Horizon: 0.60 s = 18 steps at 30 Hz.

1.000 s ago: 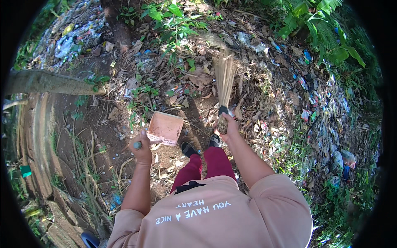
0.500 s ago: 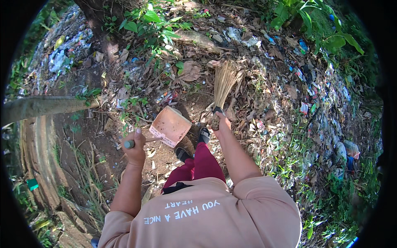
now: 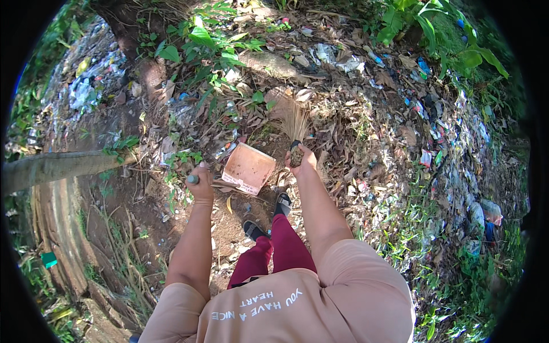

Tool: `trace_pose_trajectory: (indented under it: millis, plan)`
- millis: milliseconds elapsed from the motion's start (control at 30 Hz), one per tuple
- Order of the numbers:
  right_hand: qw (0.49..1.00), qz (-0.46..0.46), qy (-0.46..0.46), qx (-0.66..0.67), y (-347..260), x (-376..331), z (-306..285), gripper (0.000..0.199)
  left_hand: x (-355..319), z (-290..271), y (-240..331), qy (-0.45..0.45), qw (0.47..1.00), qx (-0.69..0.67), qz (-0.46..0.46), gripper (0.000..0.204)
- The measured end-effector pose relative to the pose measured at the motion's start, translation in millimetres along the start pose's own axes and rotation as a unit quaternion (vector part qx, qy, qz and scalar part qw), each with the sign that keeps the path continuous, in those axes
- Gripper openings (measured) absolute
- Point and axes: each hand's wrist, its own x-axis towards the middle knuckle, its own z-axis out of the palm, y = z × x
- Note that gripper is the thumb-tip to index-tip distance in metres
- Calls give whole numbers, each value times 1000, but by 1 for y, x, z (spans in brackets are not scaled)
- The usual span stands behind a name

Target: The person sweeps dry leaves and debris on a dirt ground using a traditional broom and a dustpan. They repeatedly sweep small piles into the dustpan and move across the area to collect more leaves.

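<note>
My left hand (image 3: 201, 182) is closed round the handle of a dustpan, and the handle's grey-green rounded end shows beside the thumb. The dustpan's pale orange pan (image 3: 250, 166) is in front of my feet, with bits of dirt in it and a pale strip along its near edge. My right hand (image 3: 302, 159) grips a stick broom (image 3: 294, 124) by its dark bound top. The broom's thin bristles point away from me, just right of the pan's far corner, and their tips are blurred against dry leaves.
Dry leaves (image 3: 337, 134) and litter (image 3: 440, 131) cover the ground ahead and to the right. A tree trunk (image 3: 123, 26) stands at the far left. A pale trunk or pole (image 3: 63, 167) juts in from the left edge. Leafy plants (image 3: 209, 46) grow ahead.
My left hand has moved right and slightly away, carrying the dustpan the same way. My right hand has moved slightly away, and the broom's bristles now tilt more to the left.
</note>
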Motion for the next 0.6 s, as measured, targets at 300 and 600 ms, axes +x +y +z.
trace_pose_trajectory:
  millis: [300, 600]
  plan:
    - [969, 154, -142, -131, 113, -15, 35, 17, 15, 16, -11, -25, 999, 29, -1, 39]
    - [994, 54, -16, 90, -58, 58, 33, 19, 22, 34, -13, -15, 999, 41, -8, 38]
